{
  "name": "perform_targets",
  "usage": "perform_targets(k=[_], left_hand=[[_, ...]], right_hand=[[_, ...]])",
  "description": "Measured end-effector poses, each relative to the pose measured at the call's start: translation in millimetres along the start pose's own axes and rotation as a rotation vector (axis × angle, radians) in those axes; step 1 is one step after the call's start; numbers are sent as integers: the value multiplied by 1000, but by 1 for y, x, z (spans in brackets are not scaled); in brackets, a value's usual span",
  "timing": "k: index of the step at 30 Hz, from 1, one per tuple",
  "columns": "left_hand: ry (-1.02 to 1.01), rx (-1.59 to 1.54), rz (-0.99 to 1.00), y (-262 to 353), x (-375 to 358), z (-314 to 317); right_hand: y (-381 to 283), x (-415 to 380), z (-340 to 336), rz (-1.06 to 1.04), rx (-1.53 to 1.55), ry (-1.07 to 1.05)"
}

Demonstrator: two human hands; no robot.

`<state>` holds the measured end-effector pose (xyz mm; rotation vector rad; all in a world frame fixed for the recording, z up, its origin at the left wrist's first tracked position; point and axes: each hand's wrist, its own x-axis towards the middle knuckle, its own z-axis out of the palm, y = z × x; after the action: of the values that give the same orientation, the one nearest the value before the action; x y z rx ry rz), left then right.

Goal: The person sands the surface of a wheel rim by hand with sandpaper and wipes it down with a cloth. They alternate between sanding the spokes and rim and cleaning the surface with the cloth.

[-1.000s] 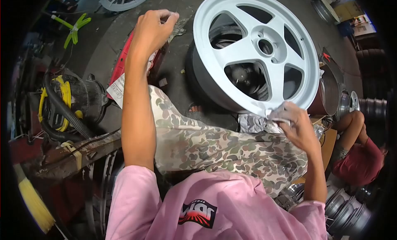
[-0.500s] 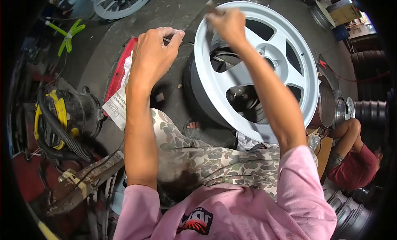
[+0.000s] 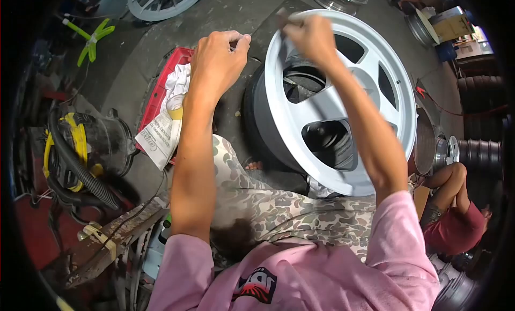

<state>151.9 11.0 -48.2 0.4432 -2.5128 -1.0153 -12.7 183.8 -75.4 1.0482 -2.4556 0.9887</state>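
Note:
A white five-spoke wheel rim [image 3: 316,106] leans tilted on a dark stand or tyre, right of centre. My right hand [image 3: 314,38] is closed over the rim's upper left edge, around a small dark piece blurred by motion. Left of the rim, my left hand [image 3: 221,53] hangs in the air with thumb and fingertips brought together; whatever they pinch is too small to name. Beneath my left forearm lies a red tray [image 3: 155,91] holding white cloth [image 3: 178,80], a tape roll [image 3: 175,106] and a printed paper sheet [image 3: 158,139].
A black and yellow vacuum [image 3: 102,142] with a hose stands at the left, near a worn wooden beam [image 3: 115,236]. Another wheel [image 3: 163,2] lies at the top. A seated person in a red shirt [image 3: 456,230] is at the right, beside stacked rims [image 3: 480,145].
The view has shifted slightly, so most things appear a little further right. My right hand remains at the rim's upper left edge, and more of the tray and the tape roll shows.

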Motion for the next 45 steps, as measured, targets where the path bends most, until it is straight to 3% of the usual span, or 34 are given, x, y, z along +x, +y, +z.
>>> perform_targets(k=[2,3,5,8,12,17,21,25,28,30,33,35,41,45], left_hand=[[1,1,-2,-7,6,8],[-53,-85,7,-11,10,12],[-102,-163,7,-20,18,21],[-365,-477,-209,-18,20,27],[-474,-655,-332,-26,22,31],[-489,-662,-325,-28,10,32],[-650,-698,-306,-26,-4,21],[-873,-627,-259,-23,-18,17],[-1154,-518,-185,-13,-23,14],[-1127,-448,-182,-23,-20,15],[-1000,-335,-202,-38,-6,13],[-638,-65,-167,-48,1,13],[-518,-126,-158,-43,-6,2],[-503,-49,-154,-44,3,14]], right_hand=[[-78,-55,-38,170,167,-327],[-96,-105,-69,-78,265,-418],[-104,-154,-96,-89,294,-484],[-111,-202,-118,-2,275,-419],[-119,-237,-105,-22,194,-215],[-119,-240,-102,-96,62,-203],[-115,-239,-103,-103,35,-195],[-117,-236,-103,-89,-15,-225],[-117,-219,-101,-171,-64,-239],[-120,-191,-98,-259,-177,-348],[-111,-140,-67,-319,-179,-300],[-106,-111,-47,-303,-252,-278],[-130,-159,-78,-385,-246,-366],[-93,-111,-52,-462,-167,-295]])
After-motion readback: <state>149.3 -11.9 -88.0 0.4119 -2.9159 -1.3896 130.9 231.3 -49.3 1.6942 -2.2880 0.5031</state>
